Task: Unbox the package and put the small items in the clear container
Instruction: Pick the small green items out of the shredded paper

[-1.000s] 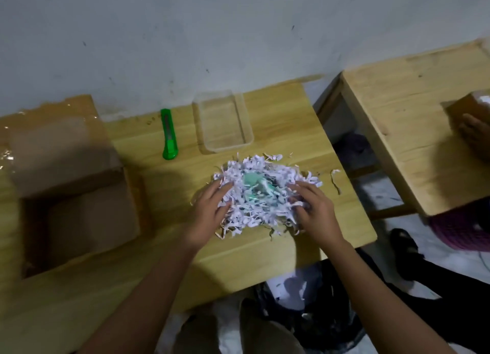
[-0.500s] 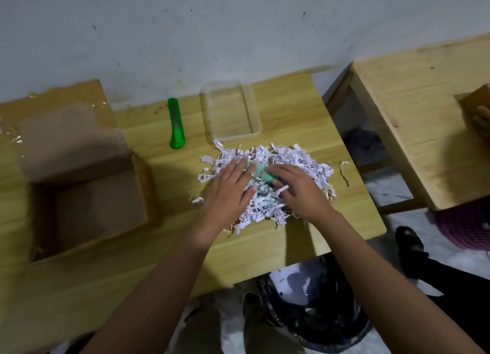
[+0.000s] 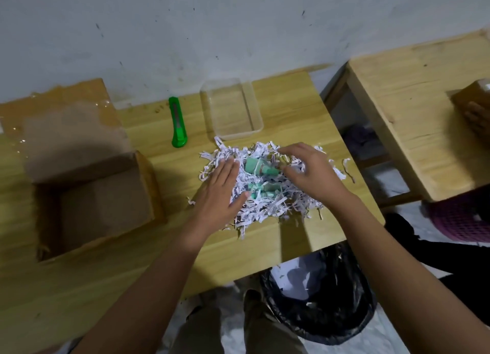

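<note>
Green box cutter (image 3: 178, 123), black bin (image 3: 318, 295).

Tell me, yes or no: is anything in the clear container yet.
No, the clear container sits empty behind the shredded paper, where the small green items lie.

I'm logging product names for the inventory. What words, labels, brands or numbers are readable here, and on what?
None can be read.
Small teal items: any label is too blurred.
Shredded paper: dark print specks, illegible.
Green utility knife: no legible marking.
Cardboard box and clear container: no text visible.
</note>
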Motion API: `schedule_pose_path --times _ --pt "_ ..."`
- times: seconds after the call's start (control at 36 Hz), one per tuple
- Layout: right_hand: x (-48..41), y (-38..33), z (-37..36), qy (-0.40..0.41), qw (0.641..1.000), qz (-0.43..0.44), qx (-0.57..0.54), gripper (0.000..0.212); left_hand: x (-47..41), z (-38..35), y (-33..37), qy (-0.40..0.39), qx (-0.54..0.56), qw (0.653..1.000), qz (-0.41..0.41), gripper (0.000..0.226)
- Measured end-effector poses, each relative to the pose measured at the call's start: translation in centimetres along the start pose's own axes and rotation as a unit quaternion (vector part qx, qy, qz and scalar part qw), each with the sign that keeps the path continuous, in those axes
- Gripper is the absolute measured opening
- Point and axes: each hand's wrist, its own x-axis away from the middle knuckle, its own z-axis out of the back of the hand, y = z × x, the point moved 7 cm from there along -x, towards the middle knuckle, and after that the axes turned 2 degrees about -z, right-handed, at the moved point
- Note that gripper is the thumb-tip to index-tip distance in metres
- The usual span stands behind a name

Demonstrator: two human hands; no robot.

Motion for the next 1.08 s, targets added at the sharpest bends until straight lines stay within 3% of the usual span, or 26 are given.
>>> schedule_pose_path --times 0.19,0.39,0.72,0.97,1.08 --pt "-1.5 0.5 -4.4 -0.054 0.996 -0.008 0.066 0.025 -0.8 0.2 1.0 0.004 0.001 1.000 -0.004 0.064" --pt "-1.1 1.3 -3.6 0.013 0.997 -0.035 0.064 0.026 -1.6 -0.4 0.2 0.002 0.024 0.999 0.046 0.060" --pt "0.1 0.9 0.5 0.110 0.992 -0.058 -0.036 0.018 -1.7 -0.3 0.2 0.005 0.036 0.998 0.058 0.059" --pt "1.0 3.3 0.0 0.111 0.982 -0.135 -0.067 0.015 -1.7 -0.1 0.3 0.009 0.044 0.997 0.061 0.058" --pt "1.3 4.6 0.4 0.117 0.980 -0.163 -0.009 0.019 -1.8 -0.2 0.3 0.008 0.043 0.997 0.059 0.058"
